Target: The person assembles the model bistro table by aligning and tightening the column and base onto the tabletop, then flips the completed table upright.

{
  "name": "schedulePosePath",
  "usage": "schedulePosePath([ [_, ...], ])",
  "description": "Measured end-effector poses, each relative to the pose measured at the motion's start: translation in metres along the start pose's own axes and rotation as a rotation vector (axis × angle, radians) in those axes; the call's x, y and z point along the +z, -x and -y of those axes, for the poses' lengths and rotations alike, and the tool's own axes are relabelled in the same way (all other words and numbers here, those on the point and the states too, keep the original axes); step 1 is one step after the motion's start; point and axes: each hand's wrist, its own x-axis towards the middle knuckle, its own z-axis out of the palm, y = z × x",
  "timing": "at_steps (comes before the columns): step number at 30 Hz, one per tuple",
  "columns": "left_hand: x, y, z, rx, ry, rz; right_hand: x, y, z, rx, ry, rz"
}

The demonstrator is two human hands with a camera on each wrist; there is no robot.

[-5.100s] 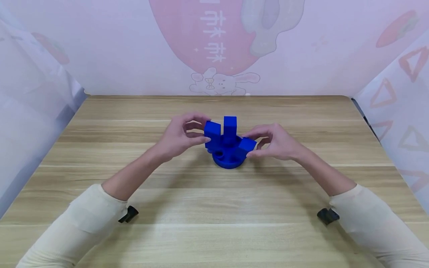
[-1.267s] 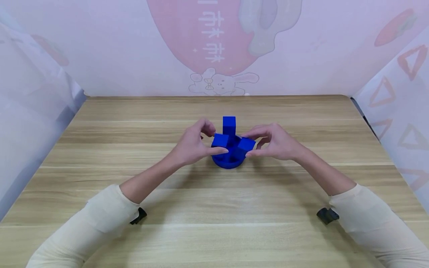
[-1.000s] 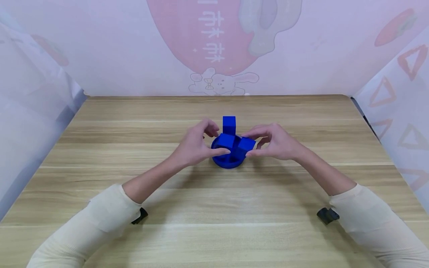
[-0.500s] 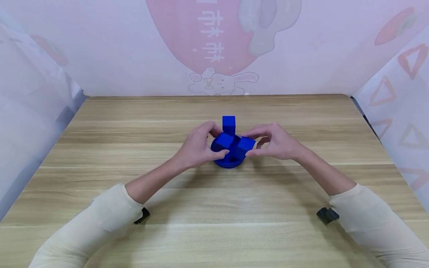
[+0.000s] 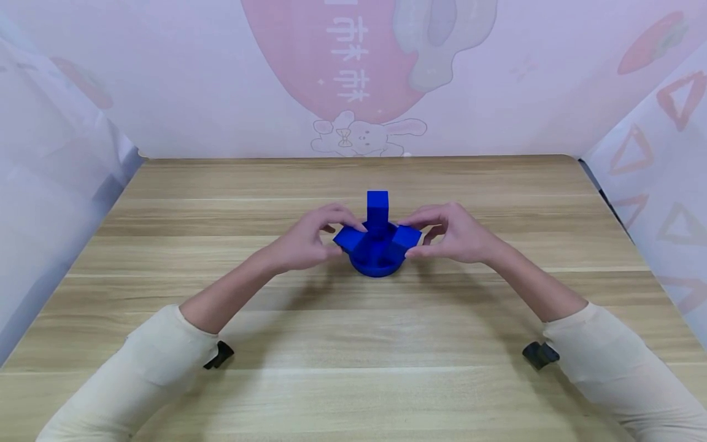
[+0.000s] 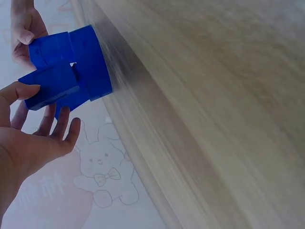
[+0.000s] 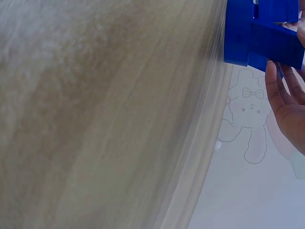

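A round blue base [image 5: 377, 270] stands on the table, its front rim facing me. My left hand [image 5: 302, 242] pinches a blue block [image 5: 350, 238] between thumb and fingertips at the base's left side, the block turned outward. In the left wrist view this left block [image 6: 53, 87] overlaps the base [image 6: 93, 64], its lower end close to the base's edge. Opposite, my right hand [image 5: 458, 236] grips a second blue block [image 5: 407, 237] that sits at the base's right side. A third blue block [image 5: 378, 207] stands upright at the back of the base, untouched.
The wood-grain table [image 5: 381, 344] spreads around the base on all sides. Behind it rises a pale printed backdrop [image 5: 221, 92] with a rabbit drawing, and white sheets [image 5: 50, 153] hang at both sides. Black devices [image 5: 540, 356] show at both sleeves.
The left hand carried its block down over the base, then turned and shifted it back to the left side. The right hand, its block, the rear block and the base have stayed in place.
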Motion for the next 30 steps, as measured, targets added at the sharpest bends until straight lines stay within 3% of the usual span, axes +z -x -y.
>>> schedulePosePath([
  [6, -0.0007, 0.0028, 0.0015, -0.015, -0.001, 0.003, -0.0001, 0.0002, -0.0009, 0.002, -0.005, 0.002],
  [13, 0.0045, 0.0047, -0.0006, -0.145, -0.005, -0.099, -0.0002, 0.0003, -0.0013, 0.005, 0.0, 0.004],
  [17, 0.0045, 0.0054, -0.0001, -0.134, 0.004, -0.125, -0.0003, 0.0002, -0.0021, 0.003, -0.003, 0.003],
  [23, -0.0004, 0.0048, 0.0019, -0.058, 0.0, -0.068, -0.0006, 0.0002, -0.003, -0.003, -0.011, 0.001],
  [30, -0.0046, 0.0039, 0.0055, -0.086, 0.031, 0.003, -0.0003, 0.0003, -0.0031, 0.005, -0.01, 0.001],
])
